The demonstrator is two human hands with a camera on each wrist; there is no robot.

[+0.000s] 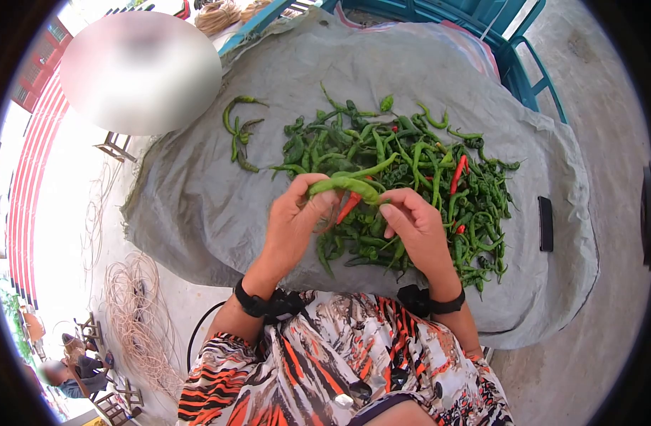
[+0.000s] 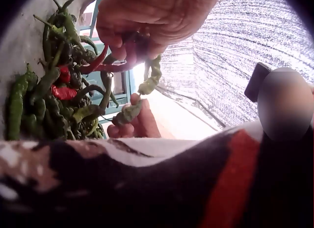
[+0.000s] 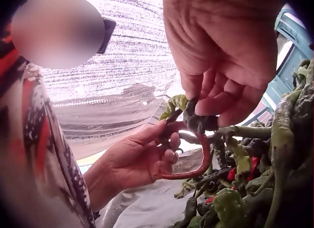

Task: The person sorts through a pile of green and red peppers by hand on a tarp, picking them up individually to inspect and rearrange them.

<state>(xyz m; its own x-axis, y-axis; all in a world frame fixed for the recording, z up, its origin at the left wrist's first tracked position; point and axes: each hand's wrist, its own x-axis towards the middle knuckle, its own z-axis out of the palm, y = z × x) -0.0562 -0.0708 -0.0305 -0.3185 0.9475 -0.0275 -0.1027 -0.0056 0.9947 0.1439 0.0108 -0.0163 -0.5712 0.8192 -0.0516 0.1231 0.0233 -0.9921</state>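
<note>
Over the pile of peppers, a light green chili pepper (image 1: 343,184) stretches between both hands. My left hand (image 1: 293,213) grips one end, with a red chili pepper (image 1: 349,207) in its fingers as well. In the right wrist view, this curved red pepper (image 3: 200,166) sticks out past the left fingers. My right hand (image 1: 416,231) pinches the other end of the green pepper between thumb and fingers. Seen from the left wrist, the wrinkled green pepper (image 2: 151,80) runs down to the right fingertips (image 2: 144,115). Part of the bunch in the left hand is hidden by its fingers.
A heap of green peppers (image 1: 481,213) with a few red ones lies on a grey tarp (image 1: 190,206). Several peppers (image 1: 236,135) lie apart at left. A black phone (image 1: 545,224) rests at right. Behind are blue cart rails (image 1: 531,64); coiled cord (image 1: 137,312) lies on the floor.
</note>
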